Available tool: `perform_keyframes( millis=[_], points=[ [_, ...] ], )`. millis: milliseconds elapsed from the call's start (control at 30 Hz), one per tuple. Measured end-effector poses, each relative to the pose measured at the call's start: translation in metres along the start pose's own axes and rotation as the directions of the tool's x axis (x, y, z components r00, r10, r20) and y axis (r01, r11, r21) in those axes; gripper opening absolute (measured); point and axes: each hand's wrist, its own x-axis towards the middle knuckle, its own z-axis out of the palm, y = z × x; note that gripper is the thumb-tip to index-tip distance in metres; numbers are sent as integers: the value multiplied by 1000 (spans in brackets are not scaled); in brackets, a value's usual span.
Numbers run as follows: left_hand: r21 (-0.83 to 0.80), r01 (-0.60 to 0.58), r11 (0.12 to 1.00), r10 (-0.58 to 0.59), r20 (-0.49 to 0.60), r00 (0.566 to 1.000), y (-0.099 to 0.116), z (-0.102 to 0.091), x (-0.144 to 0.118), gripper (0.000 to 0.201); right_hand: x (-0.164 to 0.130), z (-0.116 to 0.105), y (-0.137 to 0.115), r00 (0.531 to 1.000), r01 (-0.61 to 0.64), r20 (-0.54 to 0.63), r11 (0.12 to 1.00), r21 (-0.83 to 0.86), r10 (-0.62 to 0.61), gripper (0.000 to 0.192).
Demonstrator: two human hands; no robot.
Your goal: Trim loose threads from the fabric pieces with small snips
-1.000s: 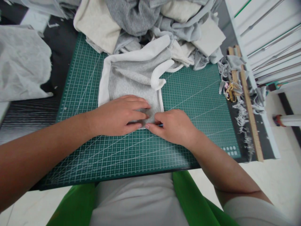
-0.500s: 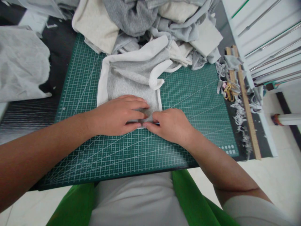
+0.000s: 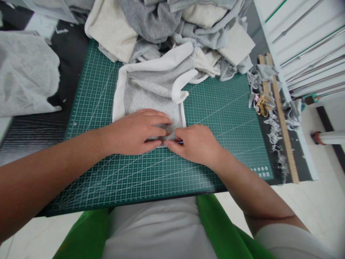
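Observation:
A grey piece of fabric [image 3: 147, 102] with white folded edges lies on a green cutting mat [image 3: 167, 176]. My left hand [image 3: 134, 132] rests flat across its lower part, fingers stretched out and a little apart, thumb along the near edge. At the near right corner of the fabric, my right hand [image 3: 198, 145] is closed, its fingers curled under and its thumb tip against the edge, almost touching the left thumb. A small bluish sliver shows between the right thumb and fingers; most of it is hidden, so its kind cannot be made out.
A heap of grey and cream cloth [image 3: 153, 19] covers the far side. More grey fabric [image 3: 25, 73] lies at left. To the right are wooden strips [image 3: 283, 122], gold-handled scissors [image 3: 261, 106] and thread scraps [image 3: 273, 131]. Metal rods [image 3: 315, 59] stand beyond the table edge.
Both hands keep their places on the fabric, with hardly any motion. The view has shifted very slightly.

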Motion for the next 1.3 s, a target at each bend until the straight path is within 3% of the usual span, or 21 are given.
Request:
perform_keyframes(
  millis=[467,867,1300],
  points=[
    [10,-15,1000,16,-9,1000,0,0,2,22,0,0,1,1000,8,-3,999,43,-8,49],
    [39,-26,999,26,4,1000,0,0,1,23,2,2,-2,1000,9,-7,999,-43,-9,48],
    [33,-1,999,1,7,1000,0,0,1,25,0,5,1,999,-17,-30,996,85,20,49]
  ],
)
